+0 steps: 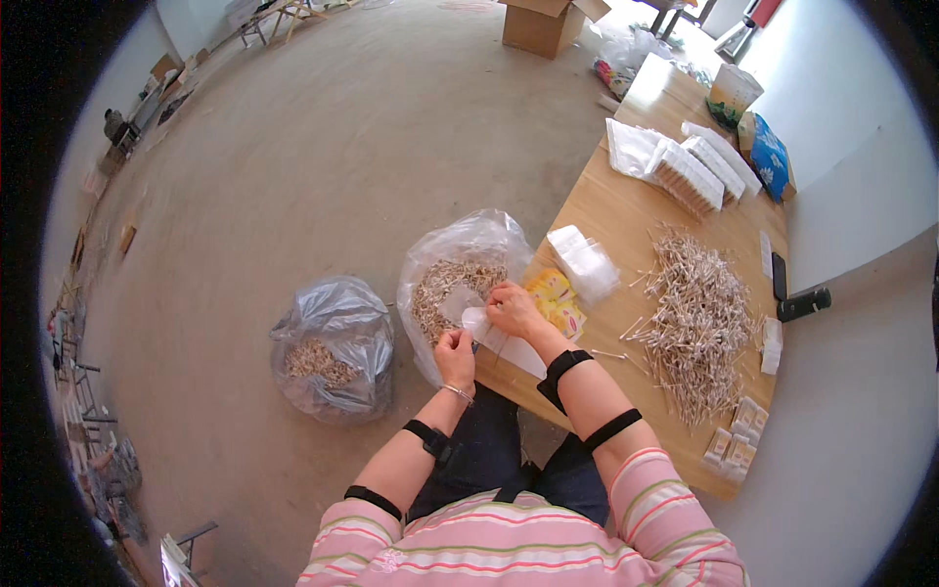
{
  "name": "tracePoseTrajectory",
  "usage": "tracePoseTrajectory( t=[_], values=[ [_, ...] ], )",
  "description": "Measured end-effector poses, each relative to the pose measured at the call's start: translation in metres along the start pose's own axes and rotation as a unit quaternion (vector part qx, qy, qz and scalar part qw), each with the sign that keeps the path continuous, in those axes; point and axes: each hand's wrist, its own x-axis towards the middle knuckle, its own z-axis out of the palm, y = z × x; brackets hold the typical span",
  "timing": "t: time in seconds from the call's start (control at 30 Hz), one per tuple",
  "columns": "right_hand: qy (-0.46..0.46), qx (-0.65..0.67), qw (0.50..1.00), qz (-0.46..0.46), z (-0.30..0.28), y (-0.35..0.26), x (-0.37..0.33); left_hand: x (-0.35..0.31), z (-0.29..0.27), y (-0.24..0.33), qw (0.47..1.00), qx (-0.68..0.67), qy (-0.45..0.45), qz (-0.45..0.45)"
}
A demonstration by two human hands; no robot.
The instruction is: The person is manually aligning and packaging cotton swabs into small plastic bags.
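Over the table's near left corner, my right hand (513,310) is closed, its fingertips at the edge of a small clear plastic bag (458,303). My left hand (456,360) is pinched shut just below and to the left; what lies in its fingers is too small to make out. A white sheet (509,353) lies on the table under my hands. Behind them a large clear plastic sack (489,233) stands open, full of loose cotton swabs (430,305). Yellow printed packets (556,293) and a stack of clear small bags (584,262) lie beyond my right hand.
A big heap of cotton swabs (694,328) covers the wooden table's (587,201) right part. Wrapped swab bundles (690,176) lie farther back; small boxes (740,430) sit at the near right. Another sack (337,298) stands on the floor, and a cardboard box (538,31) at the back.
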Motion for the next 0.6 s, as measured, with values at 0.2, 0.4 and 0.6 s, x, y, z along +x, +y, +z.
tracePoseTrajectory(
  t=[0.2,0.4,0.6],
  values=[
    [-0.016,-0.013,1.000,-0.002,0.001,0.007,0.003,-0.003,0.004,-0.009,0.999,0.029,0.014,0.016],
    [-0.010,0.013,1.000,0.025,0.001,-0.002,-0.002,0.016,0.004,-0.003,0.999,-0.016,0.022,0.026],
    [0.001,0.057,0.997,0.045,-0.001,0.000,-0.001,-0.002,0.009,-0.009,0.995,0.055,0.051,0.071]
  ],
)
